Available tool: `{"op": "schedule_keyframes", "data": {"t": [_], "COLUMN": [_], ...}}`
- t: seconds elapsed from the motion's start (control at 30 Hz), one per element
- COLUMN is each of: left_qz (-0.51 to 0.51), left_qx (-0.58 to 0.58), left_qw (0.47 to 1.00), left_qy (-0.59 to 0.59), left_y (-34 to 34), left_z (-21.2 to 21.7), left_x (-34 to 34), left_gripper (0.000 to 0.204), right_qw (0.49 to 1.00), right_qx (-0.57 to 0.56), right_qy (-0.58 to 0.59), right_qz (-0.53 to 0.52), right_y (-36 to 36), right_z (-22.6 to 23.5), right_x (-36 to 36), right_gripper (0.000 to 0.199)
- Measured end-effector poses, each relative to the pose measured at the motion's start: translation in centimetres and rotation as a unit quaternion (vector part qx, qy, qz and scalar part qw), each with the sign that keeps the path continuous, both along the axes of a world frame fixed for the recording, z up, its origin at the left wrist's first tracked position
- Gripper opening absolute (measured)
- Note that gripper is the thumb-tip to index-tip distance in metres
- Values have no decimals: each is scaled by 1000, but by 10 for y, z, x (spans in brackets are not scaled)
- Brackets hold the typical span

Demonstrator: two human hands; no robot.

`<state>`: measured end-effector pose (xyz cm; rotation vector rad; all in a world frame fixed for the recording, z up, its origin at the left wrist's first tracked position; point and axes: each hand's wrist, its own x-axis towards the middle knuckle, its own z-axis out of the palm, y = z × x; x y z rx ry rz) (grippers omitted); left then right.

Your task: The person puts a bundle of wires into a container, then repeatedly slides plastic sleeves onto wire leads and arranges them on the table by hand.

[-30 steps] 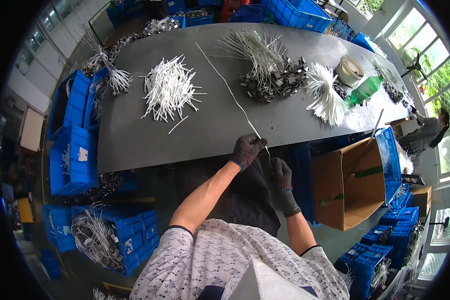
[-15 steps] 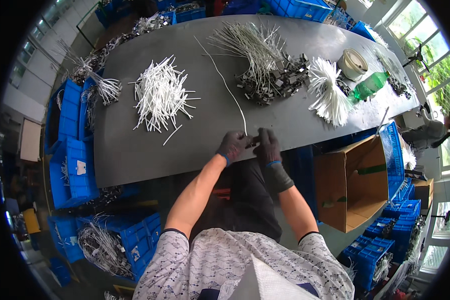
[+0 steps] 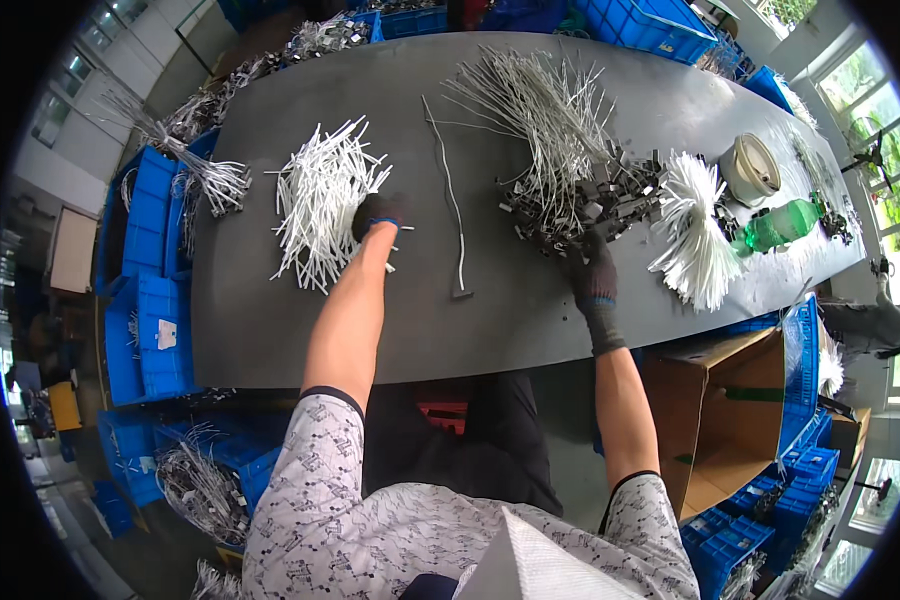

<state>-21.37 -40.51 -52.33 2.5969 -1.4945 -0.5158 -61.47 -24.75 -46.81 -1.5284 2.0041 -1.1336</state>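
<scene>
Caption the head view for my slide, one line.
Left hand at the white pile, right hand at the dark parts, one wire lying on the table between them.

Left hand (image 3: 378,214) and right hand (image 3: 594,270) gloved in dark grey, short tubes (image 3: 318,205) coloured white, wires (image 3: 545,115) toned silver-grey, clips (image 3: 555,212) toned silver and black, tabletop (image 3: 260,335) finished in grey, bottle (image 3: 780,228) tinted green, crates (image 3: 153,370) coloured blue, shirt (image 3: 400,535) printed with small dark motifs on pale grey.
</scene>
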Motion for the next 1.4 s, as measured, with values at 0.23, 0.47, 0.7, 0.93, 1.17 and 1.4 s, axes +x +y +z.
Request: {"op": "schedule_keyframes", "data": {"t": [0.23,0.47,0.7,0.93,1.17,1.4], "left_qz": [-74,15,245,207,214,108], "left_qx": [40,-48,-106,-54,-279,-361], "left_qw": [996,970,605,436,465,575], "left_qy": [-20,239,750,874,812,726], "left_y": [-17,34,134,214,240,244], "left_z": [-27,-26,19,29,132,162], "left_x": [-14,51,9,-108,-168,-147], "left_gripper": [47,20,7,6,8,9], "right_qw": [982,991,759,929,897,882], "right_qx": [142,99,523,310,321,384], "right_qy": [-94,39,236,149,239,226], "right_qz": [-80,78,307,138,189,150], "right_y": [67,262,475,426,356,382], "right_z": [-31,-66,-121,-91,-26,-56], "right_x": [-38,-30,-71,-20,12,-10], "right_gripper": [36,25,30,24,23,25]}}
